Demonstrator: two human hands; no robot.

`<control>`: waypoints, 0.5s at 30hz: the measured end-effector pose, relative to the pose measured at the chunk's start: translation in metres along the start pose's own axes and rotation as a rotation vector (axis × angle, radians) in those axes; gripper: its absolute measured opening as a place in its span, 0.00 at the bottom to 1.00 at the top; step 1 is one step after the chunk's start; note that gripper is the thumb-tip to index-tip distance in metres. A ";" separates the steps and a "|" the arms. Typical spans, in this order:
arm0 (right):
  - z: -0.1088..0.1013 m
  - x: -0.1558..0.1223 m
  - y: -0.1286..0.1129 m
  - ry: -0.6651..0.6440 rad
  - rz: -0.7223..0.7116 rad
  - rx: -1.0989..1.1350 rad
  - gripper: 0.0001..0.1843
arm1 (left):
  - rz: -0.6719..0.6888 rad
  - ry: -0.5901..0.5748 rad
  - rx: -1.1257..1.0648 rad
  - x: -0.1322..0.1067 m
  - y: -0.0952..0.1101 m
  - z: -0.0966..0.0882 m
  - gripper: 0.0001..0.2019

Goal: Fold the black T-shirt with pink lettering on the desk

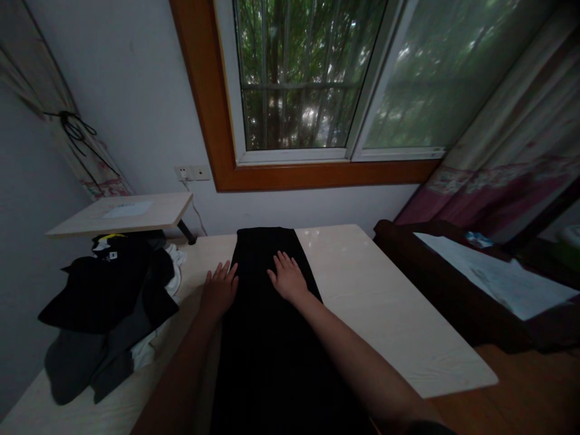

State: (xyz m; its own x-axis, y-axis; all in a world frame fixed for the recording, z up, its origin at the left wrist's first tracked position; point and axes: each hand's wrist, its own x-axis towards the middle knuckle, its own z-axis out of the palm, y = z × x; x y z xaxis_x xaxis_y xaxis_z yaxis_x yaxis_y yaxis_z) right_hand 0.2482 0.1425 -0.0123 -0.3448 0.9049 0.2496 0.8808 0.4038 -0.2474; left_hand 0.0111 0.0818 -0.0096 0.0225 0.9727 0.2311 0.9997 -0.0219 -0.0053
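A long black garment lies flat in a narrow strip along the table, its far end near the wall side; its exact kind I cannot tell. My left hand rests at the garment's left edge with fingers spread, partly over the tabletop. On top of the cloth, right of its middle, my right hand lies flat with the fingers apart. Neither hand grips anything. The near end of the garment runs out of view at the bottom.
A heap of dark clothes lies on the left of the pale table, partly beneath a small raised shelf. Behind are a wall socket and a window. A dark brown piece of furniture with white sheets stands right.
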 end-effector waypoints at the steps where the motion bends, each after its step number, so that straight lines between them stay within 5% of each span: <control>1: -0.002 0.003 0.010 -0.003 0.017 -0.013 0.34 | 0.001 0.001 0.000 0.000 0.000 0.000 0.26; 7: -0.015 0.010 0.070 -0.025 0.144 -0.068 0.35 | -0.010 -0.008 -0.010 0.000 0.001 -0.001 0.26; 15: -0.017 -0.011 0.107 0.035 0.025 -0.042 0.28 | -0.016 0.000 -0.022 -0.002 0.001 -0.002 0.26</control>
State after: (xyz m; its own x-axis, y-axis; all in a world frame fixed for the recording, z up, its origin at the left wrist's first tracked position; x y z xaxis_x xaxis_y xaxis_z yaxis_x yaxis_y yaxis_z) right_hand 0.3516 0.1731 -0.0258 -0.3113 0.9091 0.2768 0.9023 0.3742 -0.2143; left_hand 0.0118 0.0793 -0.0079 0.0066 0.9730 0.2306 0.9997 -0.0115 0.0199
